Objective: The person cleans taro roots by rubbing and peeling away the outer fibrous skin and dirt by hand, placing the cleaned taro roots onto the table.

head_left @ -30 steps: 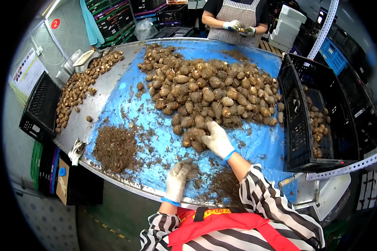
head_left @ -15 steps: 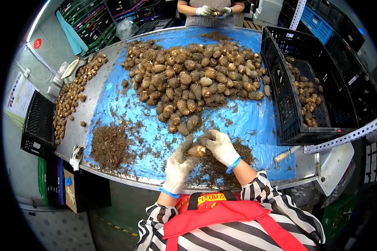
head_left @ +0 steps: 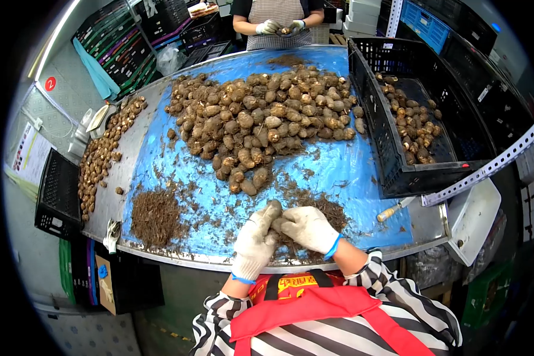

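Observation:
My left hand (head_left: 256, 237), in a soiled white knit glove, is closed around a taro corm that the fingers now hide. Against it, my right hand (head_left: 310, 229), gloved the same way, has its fingers pinched together at the left fingertips; what they grip is hidden. Just beyond the hands, a large heap of brown, hairy taro corms (head_left: 246, 121) covers the blue sheet (head_left: 353, 172). Loose root fibres (head_left: 329, 212) lie beneath and beside my right hand.
A black crate (head_left: 421, 172) holding taro corms stands at right, near a wooden-handled tool (head_left: 391, 211). Trimmed corms (head_left: 104, 151) line the left edge by a black basket (head_left: 58, 193). A root pile (head_left: 154, 216) and glove (head_left: 111, 234) lie front left. A co-worker (head_left: 279, 26) stands opposite.
My hands have come together, and the taro corm that showed in my left hand is now covered by fingers. The view has shifted slightly, so the table's contents sit differently in it.

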`<state>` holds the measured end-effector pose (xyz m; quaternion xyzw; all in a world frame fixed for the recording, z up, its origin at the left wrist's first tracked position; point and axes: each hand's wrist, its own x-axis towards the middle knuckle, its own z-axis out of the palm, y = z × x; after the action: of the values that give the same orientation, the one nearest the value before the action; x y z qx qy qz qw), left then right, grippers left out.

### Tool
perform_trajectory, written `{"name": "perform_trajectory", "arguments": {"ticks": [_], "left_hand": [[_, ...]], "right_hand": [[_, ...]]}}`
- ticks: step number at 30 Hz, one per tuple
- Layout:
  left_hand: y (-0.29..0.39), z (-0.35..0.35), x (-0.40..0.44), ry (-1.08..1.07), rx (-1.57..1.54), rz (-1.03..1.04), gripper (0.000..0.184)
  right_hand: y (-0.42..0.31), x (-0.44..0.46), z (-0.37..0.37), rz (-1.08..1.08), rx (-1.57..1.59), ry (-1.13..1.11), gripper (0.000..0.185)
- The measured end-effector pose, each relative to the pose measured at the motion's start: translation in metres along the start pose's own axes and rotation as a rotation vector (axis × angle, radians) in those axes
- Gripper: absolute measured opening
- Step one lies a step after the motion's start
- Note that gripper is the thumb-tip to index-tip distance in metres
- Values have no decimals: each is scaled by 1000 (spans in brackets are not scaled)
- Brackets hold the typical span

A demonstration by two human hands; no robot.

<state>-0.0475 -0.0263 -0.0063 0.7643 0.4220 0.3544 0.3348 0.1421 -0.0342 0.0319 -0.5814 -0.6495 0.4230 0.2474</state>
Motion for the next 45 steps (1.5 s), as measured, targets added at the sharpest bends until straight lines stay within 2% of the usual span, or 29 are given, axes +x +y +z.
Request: {"name": "perform_trajectory", "arguments": {"ticks": [2,5,6,9,10,12,14,15,18,22,23,27,30,32,34,36,39,42,45], "left_hand": [[-8,3,1,51,-39,51,62],[9,-6,9,77,-439,-244,54],[15,-10,13,88,-563,-336,52],[-1,-18,12,64,-932,-340,60],[-7,-19,12,68,-1065,-319,63],[-5,-30,13,-6,-1238,-349,73],[-3,-35,13,-28,-1334,-331,77],[-8,-38,14,-67,-1319,-312,82],[5,-51,14,-35,-1272,-281,83],[-11,-63,11,-158,-1218,-258,85],[-11,-65,11,-155,-1186,-248,83],[-11,-66,12,-137,-1164,-262,75],[-17,-58,14,-118,-1253,-310,68],[-12,-53,15,-135,-1338,-322,66],[-11,-55,20,-190,-1151,-343,68],[-12,-58,24,-264,-1004,-326,68],[-25,-60,26,-391,-1188,-438,69],[-24,-58,28,-343,-1177,-398,70],[-35,-57,33,-406,-1337,-362,80]], "right_hand": [[1,0,8,-121,-77,90,18],[3,-5,9,-268,536,105,12],[5,-5,4,-297,640,158,16],[-13,-7,-18,-66,632,400,21],[-2,-4,-18,-94,612,433,20],[17,-3,-9,-86,588,394,21],[-10,-11,0,-64,543,363,24],[-15,-11,7,-41,571,321,27],[-40,-6,21,-115,330,358,29],[-66,-6,26,12,496,335,28],[-59,-3,30,-88,412,365,25],[-71,-5,46,-3,369,510,18],[-63,0,58,-203,106,719,14],[-64,0,59,-252,-6,779,7],[-60,0,60,-310,-85,804,6],[-54,2,61,-389,-196,835,14],[-42,10,56,-441,-399,916,19],[-28,16,54,-290,-455,828,18],[-40,13,50,-153,-213,793,25]]}}
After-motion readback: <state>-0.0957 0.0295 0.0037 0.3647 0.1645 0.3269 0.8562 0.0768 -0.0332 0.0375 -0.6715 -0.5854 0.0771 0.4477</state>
